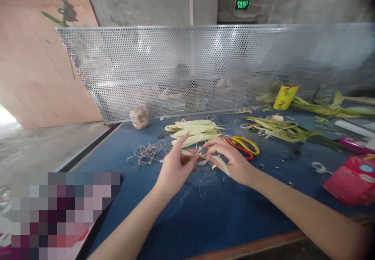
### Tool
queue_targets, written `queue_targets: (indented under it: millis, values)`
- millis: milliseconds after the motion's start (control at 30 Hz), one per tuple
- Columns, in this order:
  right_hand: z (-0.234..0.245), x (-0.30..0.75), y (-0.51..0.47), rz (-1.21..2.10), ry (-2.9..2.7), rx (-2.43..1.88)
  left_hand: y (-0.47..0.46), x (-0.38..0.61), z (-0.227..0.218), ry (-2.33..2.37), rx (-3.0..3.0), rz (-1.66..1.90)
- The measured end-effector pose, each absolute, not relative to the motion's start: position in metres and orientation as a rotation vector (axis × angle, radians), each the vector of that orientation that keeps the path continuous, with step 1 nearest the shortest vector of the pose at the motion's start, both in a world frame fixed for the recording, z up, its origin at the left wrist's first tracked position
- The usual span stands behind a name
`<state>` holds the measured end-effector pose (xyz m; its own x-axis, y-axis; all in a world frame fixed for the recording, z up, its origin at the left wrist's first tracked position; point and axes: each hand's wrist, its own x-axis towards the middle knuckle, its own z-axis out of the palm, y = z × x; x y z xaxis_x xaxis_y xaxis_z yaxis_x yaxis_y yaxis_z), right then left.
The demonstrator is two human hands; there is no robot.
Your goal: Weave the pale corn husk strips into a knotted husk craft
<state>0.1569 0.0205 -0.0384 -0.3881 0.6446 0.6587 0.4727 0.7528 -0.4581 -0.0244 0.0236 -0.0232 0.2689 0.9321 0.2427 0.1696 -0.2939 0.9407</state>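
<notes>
Between my hands is a narrow strip of pale corn husk, bent, with loose ends sticking out. My left hand pinches one part of it, with the index finger raised. The fingers of my right hand are curled round the other part, and one end hangs below them. Just beyond my hands lies a pile of pale green corn husks. Scissors with red and yellow handles lie beside my right hand. A loose tangle of thin twine rests to the left of my left hand.
On the blue table stand a beige ball-like object and a yellow cylinder. More husks and a red package lie right. A perforated metal screen borders the far edge, with people behind it. A blurred-out person is at lower left.
</notes>
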Motion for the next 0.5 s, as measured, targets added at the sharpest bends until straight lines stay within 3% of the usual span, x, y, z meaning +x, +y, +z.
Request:
queue_targets:
  millis: [233, 433, 500]
  values:
    - [-0.042, 0.155, 0.021, 0.394, -2.02, -0.851, 0.018, -0.02, -0.019, 1.002, 1.557, 1.128]
    - [-0.043, 0.147, 0.018, 1.17, -1.6, -0.901, 0.016, -0.019, -0.018, 0.983, 1.498, 1.196]
    - [-0.042, 0.145, 0.018, 1.279, -1.469, -0.892, 0.017, -0.019, -0.019, 0.951, 1.452, 1.241]
